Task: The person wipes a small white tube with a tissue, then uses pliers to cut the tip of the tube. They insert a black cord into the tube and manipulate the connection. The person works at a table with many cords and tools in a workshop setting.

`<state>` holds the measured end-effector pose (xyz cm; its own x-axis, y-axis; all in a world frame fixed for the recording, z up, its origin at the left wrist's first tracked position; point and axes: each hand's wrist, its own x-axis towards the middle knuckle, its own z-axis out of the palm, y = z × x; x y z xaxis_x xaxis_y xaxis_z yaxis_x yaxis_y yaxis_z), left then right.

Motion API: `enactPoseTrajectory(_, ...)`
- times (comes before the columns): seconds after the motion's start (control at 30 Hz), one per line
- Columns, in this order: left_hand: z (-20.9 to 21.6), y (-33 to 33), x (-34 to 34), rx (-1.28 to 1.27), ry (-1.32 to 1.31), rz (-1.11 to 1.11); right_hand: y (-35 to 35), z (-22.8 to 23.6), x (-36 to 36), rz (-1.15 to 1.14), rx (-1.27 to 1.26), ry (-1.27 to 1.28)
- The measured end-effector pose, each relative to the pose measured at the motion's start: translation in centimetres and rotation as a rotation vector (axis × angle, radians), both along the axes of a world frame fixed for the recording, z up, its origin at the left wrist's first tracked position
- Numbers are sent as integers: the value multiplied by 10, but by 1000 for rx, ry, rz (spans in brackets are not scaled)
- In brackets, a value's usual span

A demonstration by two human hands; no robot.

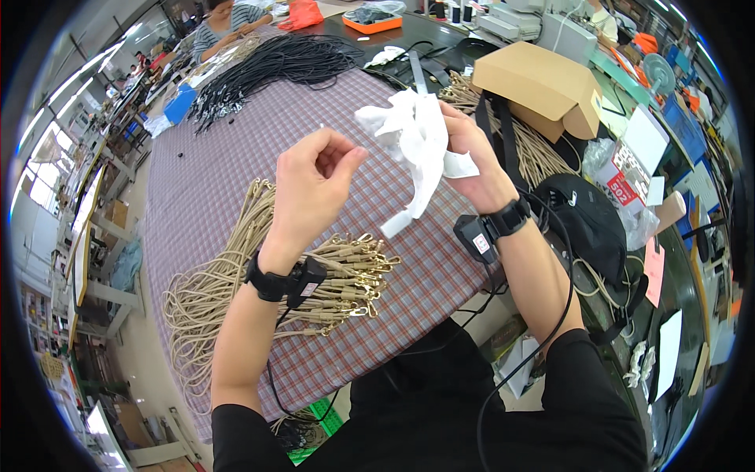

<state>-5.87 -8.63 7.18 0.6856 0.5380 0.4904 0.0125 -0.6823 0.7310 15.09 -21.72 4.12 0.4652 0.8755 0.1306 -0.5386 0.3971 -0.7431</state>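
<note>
My right hand [476,157] grips a crumpled bunch of thin white strips [421,145], perhaps paper or soft cloth. Its loose ends hang over the checked tablecloth [236,134], and a flat greyish strip sticks up behind it. To the left, apart from the bunch, my left hand [318,177] is raised with fingers curled and thumb against them; whatever the fingertips hold, if anything, is hidden. Below that hand lies a bundle of beige cords [212,291] with gold-coloured metal clips [370,275] at their right ends. Each wrist wears a black strapped box.
Black cords [275,67] are piled at the table's far end, near a seated person [224,27]. An open cardboard box [539,82] rests among more beige cords at the right. A black bag [582,220] lies beside my right forearm. A black cable [562,299] crosses that forearm.
</note>
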Motion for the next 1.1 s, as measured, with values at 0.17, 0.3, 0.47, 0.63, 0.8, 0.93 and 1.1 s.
enactPoseTrajectory(0.17, 3, -11, 4, 107, -239, 90, 40, -15, 2, 387, 96, 208)
enactPoseTrajectory(0.3, -12, -17, 5, 99, -108, 159, 58, -27, -11, 224, 62, 151)
enactPoseTrajectory(0.47, -36, -8, 18, 223, -67, 135, 59, -41, -26, -15, -11, -23)
enactPoseTrajectory(0.63, -31, -22, 19, 94, -254, 93, 54, -37, -31, -315, -76, -367)
enactPoseTrajectory(0.8, -32, -45, 20, 173, -311, -85, 61, -43, -33, -517, 145, -725)
enactPoseTrajectory(0.93, -34, -40, 17, 457, -177, -32, 52, -42, -35, -274, -32, -498)
enactPoseTrajectory(1.1, -35, -40, 10, 575, 41, 25, 49, -36, -35, -128, -20, -244)
